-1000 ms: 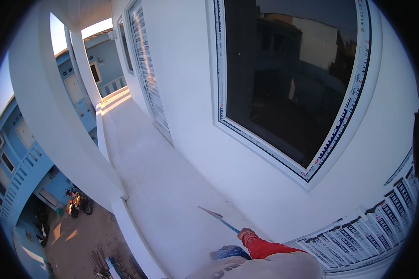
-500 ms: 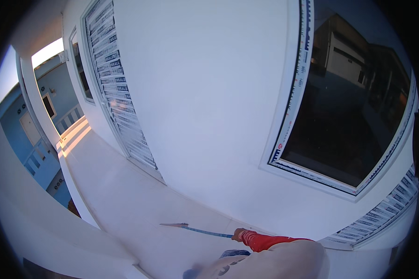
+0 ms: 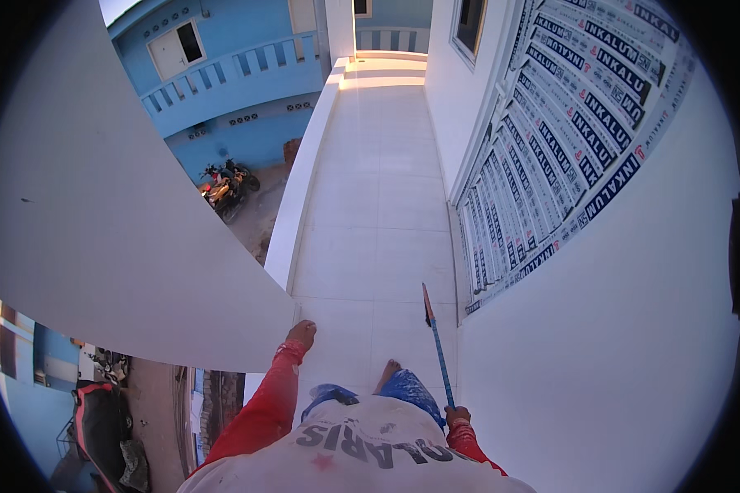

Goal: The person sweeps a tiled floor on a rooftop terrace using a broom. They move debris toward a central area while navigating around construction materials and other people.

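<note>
My right hand (image 3: 458,416) is closed around the end of the blue handle of a long tool (image 3: 441,357). The tool has a thin, flat orange-brown head that points forward, above the floor tiles. At this angle I cannot tell its exact kind. My left hand (image 3: 302,332) is out in front on the left, beside the edge of the white pillar wall (image 3: 164,222). Its fingers look loosely curled, and no object shows in them. Both arms wear red sleeves. A bare foot (image 3: 389,374) shows ahead of my blue shorts.
A white-tiled walkway (image 3: 378,201) runs ahead between a low white parapet (image 3: 308,181) and a louvred door (image 3: 543,140) covered in printed film. Beyond the parapet, motorcycles (image 3: 226,187) stand on the ground below a blue building (image 3: 230,82). Another motorcycle (image 3: 99,427) is at lower left.
My view has swung left from the wall and dark window to face along the walkway. My left hand has come into view. The tool stays in my right hand, now pointing forward.
</note>
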The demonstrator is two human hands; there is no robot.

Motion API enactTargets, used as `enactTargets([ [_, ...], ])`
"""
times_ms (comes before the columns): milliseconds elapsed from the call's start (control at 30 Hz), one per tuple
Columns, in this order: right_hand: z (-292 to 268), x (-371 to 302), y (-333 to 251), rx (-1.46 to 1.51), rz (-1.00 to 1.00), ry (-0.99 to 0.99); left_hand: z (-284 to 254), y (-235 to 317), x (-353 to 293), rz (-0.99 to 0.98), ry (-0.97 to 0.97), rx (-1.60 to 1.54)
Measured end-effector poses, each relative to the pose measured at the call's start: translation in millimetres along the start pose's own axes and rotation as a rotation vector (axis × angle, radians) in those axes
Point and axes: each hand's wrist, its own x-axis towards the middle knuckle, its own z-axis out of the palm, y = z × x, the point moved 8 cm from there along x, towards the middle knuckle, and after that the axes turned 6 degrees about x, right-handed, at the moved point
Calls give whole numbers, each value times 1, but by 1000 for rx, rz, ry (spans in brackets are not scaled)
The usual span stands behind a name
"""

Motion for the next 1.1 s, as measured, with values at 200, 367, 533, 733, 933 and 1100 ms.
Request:
enactTargets([
  [200, -179, 155, -344, -437, -220, 176, 88, -145, -95, -905, -647, 67],
  [367, -222, 277, -513, -320, -200, 22, 94, -145, -58, -1119, -727, 29],
  [533, -190, 370, -570, -313, -127, 41, 75, -53, 240, -949, -690, -72],
  [733, -181, 460, -653, -436, -120, -5, -109, 217, 729, -175, 16, -197],
  [933, -201, 592, -854, -366, -227, -20, -223, 382, 953, 65, 44, -321],
  [1100, -250, 719, -1146, -448, -214, -6, -139, 258, 1041, -478, -171, -337],
])
